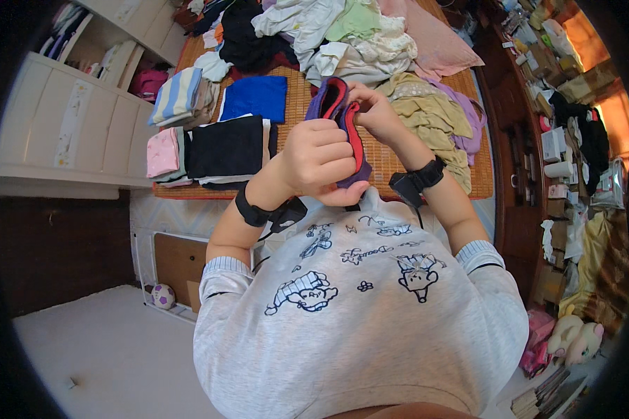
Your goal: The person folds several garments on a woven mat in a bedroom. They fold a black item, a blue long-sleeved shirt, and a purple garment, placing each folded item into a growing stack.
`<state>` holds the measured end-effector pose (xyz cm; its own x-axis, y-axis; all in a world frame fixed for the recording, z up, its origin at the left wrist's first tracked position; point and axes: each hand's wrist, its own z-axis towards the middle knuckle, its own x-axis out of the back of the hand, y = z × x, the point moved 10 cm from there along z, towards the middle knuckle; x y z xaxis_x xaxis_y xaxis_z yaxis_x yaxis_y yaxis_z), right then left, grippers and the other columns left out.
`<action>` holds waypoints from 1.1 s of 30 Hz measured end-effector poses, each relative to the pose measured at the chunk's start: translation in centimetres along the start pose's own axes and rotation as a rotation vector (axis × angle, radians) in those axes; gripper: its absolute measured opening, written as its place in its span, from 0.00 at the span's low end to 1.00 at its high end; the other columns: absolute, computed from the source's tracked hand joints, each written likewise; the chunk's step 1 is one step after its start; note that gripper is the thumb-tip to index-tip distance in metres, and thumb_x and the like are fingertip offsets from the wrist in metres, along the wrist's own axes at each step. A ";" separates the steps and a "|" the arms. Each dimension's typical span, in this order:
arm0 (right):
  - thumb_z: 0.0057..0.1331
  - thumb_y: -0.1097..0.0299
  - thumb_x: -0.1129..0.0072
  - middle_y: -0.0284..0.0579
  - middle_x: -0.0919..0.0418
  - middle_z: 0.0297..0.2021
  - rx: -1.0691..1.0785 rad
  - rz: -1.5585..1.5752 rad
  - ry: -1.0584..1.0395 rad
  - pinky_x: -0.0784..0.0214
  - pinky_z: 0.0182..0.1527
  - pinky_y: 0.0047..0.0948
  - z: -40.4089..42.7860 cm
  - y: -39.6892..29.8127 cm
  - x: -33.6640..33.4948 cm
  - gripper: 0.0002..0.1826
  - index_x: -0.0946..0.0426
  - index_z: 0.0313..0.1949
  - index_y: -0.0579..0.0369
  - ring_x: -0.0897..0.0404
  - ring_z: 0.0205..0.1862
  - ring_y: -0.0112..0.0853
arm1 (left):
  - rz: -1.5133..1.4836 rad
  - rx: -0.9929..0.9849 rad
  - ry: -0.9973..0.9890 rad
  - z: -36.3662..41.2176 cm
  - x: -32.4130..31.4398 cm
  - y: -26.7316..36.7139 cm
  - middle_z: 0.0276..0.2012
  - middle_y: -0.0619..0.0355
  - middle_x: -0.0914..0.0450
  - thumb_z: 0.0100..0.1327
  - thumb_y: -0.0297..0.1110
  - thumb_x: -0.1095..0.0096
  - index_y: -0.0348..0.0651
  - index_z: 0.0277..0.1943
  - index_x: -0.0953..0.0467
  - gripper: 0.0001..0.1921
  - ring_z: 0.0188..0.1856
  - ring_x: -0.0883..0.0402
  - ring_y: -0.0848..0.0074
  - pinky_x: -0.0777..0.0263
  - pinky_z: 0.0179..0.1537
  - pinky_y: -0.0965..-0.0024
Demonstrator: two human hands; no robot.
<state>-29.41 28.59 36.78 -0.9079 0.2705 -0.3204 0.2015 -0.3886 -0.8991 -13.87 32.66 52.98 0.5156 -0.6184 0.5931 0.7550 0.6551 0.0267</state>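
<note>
A purple cloth piece with red inside and red trim is folded or rolled in loops between my hands, above the bed's near edge. My left hand wraps around its near side with curled fingers. At the cloth's far right side, my right hand pinches the red edge between thumb and fingers. Most of the cloth's lower part is hidden by my left hand. Left of it on the woven mat lie a folded black garment stack, a folded blue cloth and a pink folded cloth.
Striped folded cloth lies at the mat's left. Loose clothes heap up at the back, with a pink pillow. Crumpled tan fabric lies right. A white cabinet stands left; a cluttered shelf stands right.
</note>
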 end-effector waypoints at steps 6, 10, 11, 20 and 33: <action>0.44 0.82 0.36 0.43 0.32 0.59 0.032 0.045 -0.198 0.38 0.57 0.31 1.4 0.4 -1.0 0.18 0.22 0.39 0.61 0.30 0.56 0.30 | -0.050 -0.034 -0.014 0.7 -0.3 0.8 0.16 0.62 0.34 0.40 0.33 0.35 0.45 0.14 0.37 0.14 0.18 0.31 0.72 0.37 0.20 0.73; 0.44 0.81 0.37 0.43 0.22 0.45 -0.088 0.146 -0.249 0.33 0.54 0.31 1.4 1.5 -0.5 0.22 0.24 0.43 0.63 0.23 0.48 0.29 | -0.047 -0.034 -0.013 0.9 -0.1 0.9 0.15 0.62 0.35 0.39 0.31 0.36 0.44 0.14 0.37 0.13 0.18 0.31 0.72 0.38 0.20 0.73; 0.44 0.82 0.38 0.43 0.21 0.43 -0.082 0.161 -0.264 0.32 0.53 0.30 1.3 1.2 -0.4 0.22 0.24 0.42 0.62 0.22 0.46 0.29 | -0.053 -0.019 -0.007 0.9 0.0 0.7 0.15 0.62 0.35 0.39 0.31 0.36 0.44 0.14 0.37 0.13 0.18 0.32 0.71 0.38 0.20 0.72; 0.53 0.83 0.38 0.39 0.20 0.36 0.114 0.105 0.034 0.30 0.46 0.23 3.4 -6.8 2.3 0.13 0.23 0.39 0.59 0.22 0.39 0.24 | 0.037 0.273 -0.079 0.2 3.4 -7.1 0.16 0.59 0.35 0.45 0.31 0.31 0.42 0.14 0.35 0.16 0.23 0.33 0.67 0.41 0.27 0.69; 0.58 0.69 0.35 0.35 0.20 0.31 0.382 -0.330 0.175 0.31 0.39 0.21 10.6 -24.0 -1.1 0.09 0.20 0.36 0.60 0.23 0.33 0.23 | 0.266 0.758 -0.481 3.4 8.8 -20.2 0.63 0.52 0.36 0.55 0.52 0.33 0.41 0.60 0.30 0.34 0.59 0.31 0.65 0.33 0.57 0.65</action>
<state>-37.13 28.30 61.84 -0.8187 0.5629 -0.1137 -0.2620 -0.5423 -0.7983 -25.94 15.47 60.42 0.2829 -0.2727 0.9196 0.0831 0.9621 0.2598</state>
